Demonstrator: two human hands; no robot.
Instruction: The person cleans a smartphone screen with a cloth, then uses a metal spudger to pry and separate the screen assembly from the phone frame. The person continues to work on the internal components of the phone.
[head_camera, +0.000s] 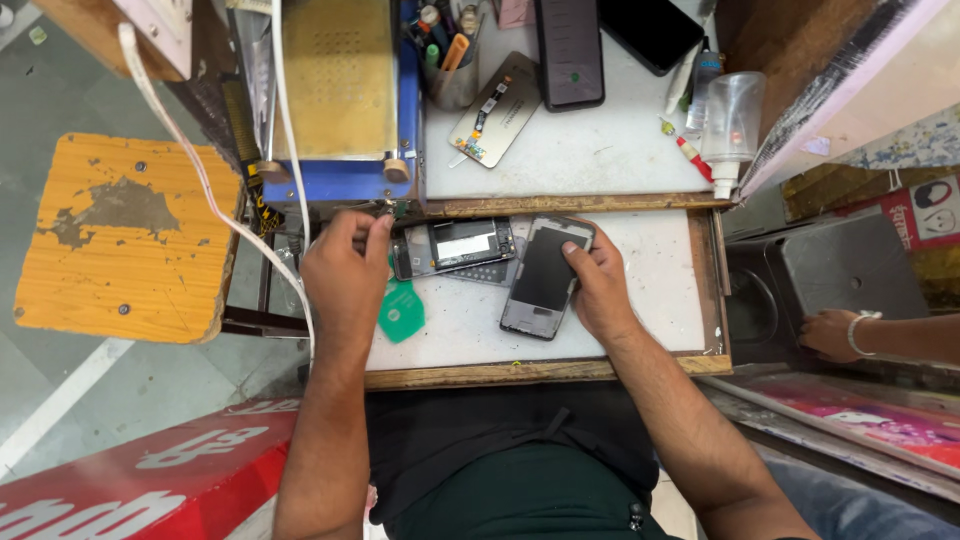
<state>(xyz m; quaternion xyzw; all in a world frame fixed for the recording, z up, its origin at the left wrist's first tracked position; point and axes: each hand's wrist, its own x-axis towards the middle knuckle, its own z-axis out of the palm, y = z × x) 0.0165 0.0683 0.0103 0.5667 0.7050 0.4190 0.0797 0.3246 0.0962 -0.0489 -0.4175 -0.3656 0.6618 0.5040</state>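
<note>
A: Hand status?

B: Right hand (598, 285) rests on a phone frame (545, 277) with a dark screen, fingers curled over its top right edge, thumb on the glass. The frame lies tilted on the white pull-out tray (660, 300), about mid-tray.

A: Left?

B: Left hand (345, 275) sits at the tray's left rear corner. Thumb and forefinger are pressed together, pinching a small green part (398, 209), too small to identify. The other fingers are curled under.

A: What's between them?

B: An opened phone body (455, 246), internals up, lying crosswise just behind the frame and touching it. The green triangular pry pick (401, 312) lies flat on the tray beside the left wrist.

A: Upper bench?

B: A blue-and-yellow machine (340, 90) at left, a tool cup (455, 80), a back cover (495, 110), two dark phones (570, 50), a spray bottle (730, 120) at right.

A: Anyone else?

B: Another person's hand (830, 335) with a white bracelet rests on a grey box (840, 270), far right, well apart from the tray.
</note>
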